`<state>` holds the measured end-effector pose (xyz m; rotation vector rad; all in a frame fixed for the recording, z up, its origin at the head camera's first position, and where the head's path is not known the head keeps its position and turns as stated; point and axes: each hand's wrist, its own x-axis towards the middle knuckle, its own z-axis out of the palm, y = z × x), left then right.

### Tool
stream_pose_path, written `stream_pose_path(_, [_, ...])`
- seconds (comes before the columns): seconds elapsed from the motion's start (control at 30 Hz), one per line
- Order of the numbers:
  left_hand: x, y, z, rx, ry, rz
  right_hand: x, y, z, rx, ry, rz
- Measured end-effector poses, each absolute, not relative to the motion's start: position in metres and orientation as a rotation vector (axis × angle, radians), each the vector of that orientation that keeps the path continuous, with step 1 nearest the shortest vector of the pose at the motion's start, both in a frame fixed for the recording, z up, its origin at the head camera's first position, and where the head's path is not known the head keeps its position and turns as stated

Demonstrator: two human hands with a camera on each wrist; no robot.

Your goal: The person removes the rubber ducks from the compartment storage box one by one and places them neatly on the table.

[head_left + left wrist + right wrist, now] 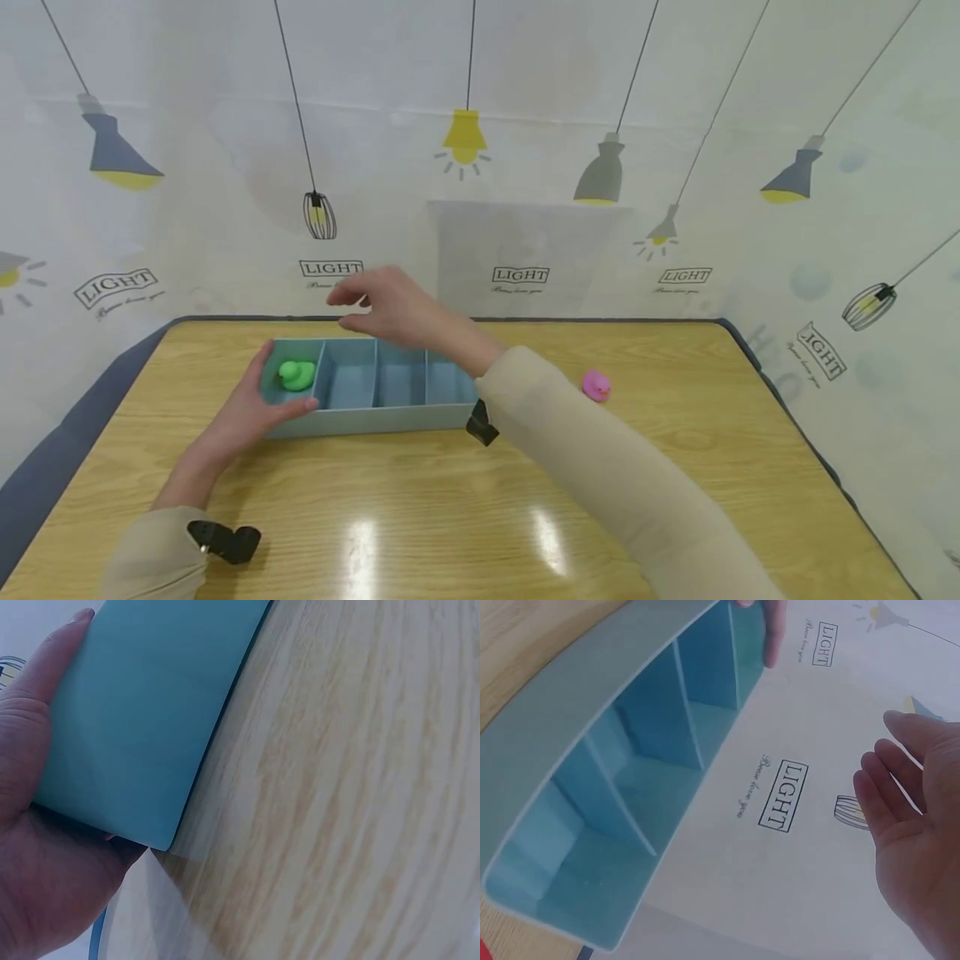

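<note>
A light-blue divided box (390, 418) lies lengthwise on the table, with several compartments in a row. In its leftmost compartment sits a green rubber duck (297, 376). My left hand (251, 406) grips the box's left end, thumb along the front wall and fingers around the far side; the left wrist view shows this hand (37, 787) against the box wall (150, 720). Above the box my right hand (393, 307) hovers with relaxed fingers and nothing in them. The right wrist view shows its palm (922, 802) apart from the box (615, 780).
A pink rubber duck (596, 386) lies on the wooden table (420, 517), right of the box and beyond my right sleeve (600, 467). Behind the table hangs a pale curtain (525, 75) printed with lamps.
</note>
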<state>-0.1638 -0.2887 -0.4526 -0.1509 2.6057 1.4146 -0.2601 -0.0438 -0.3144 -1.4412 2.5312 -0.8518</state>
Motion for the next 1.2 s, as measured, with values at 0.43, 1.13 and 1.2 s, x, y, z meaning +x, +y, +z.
stream_pose_path(0.43, [-0.164, -0.29, -0.452, -0.146, 2.609, 1.398, -0.259, -0.076, -0.332, -1.434, 2.464, -0.881])
stream_pose_path(1.13, [-0.163, -0.29, -0.455, -0.138, 2.613, 1.456, -0.258, -0.11, -0.388, -1.26, 2.423, -0.878])
stream_pose_path(1.2, [-0.164, -0.291, -0.455, -0.136, 2.626, 1.451, -0.257, -0.113, -0.393, -1.248, 2.414, -0.885])
